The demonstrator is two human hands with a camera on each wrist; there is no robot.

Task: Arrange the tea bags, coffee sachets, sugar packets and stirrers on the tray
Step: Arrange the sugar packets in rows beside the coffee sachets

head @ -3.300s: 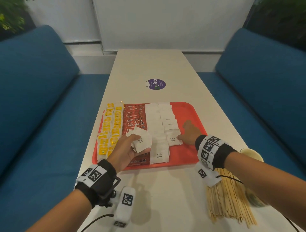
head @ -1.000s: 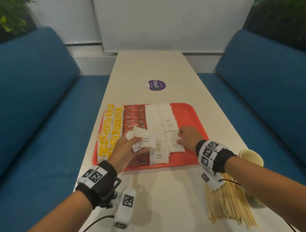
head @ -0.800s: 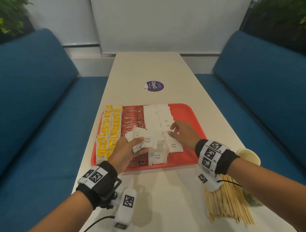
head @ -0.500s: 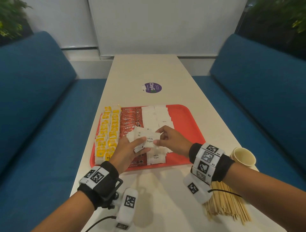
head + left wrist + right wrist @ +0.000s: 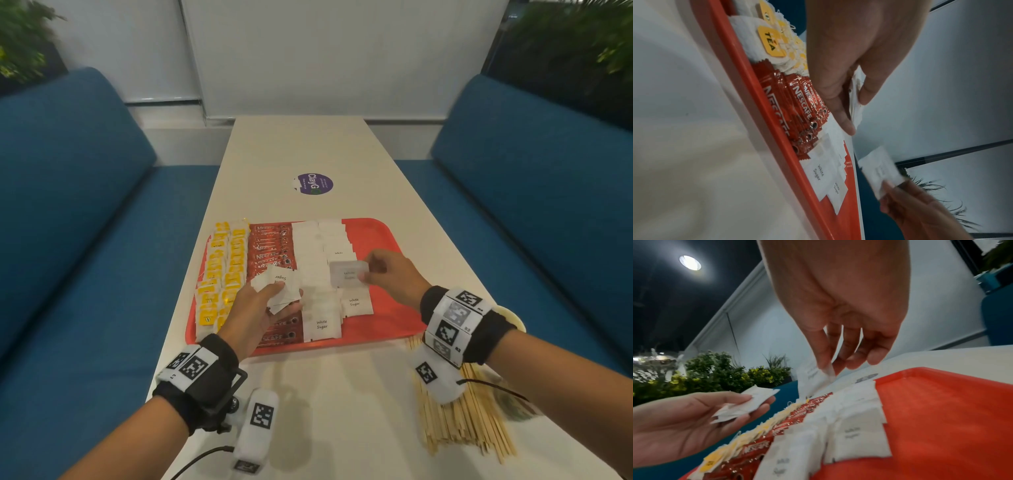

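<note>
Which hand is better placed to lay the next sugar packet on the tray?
Right. The right hand already pinches one sugar packet above the tray; the left hand grips the stack.

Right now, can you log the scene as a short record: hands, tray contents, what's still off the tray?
left hand: holds a stack of sugar packets
right hand: fingers pinch a single sugar packet above the tray
tray: tea bags left, coffee sachets middle, sugar rows right of them
off tray: stirrers on the table, paper cup
</note>
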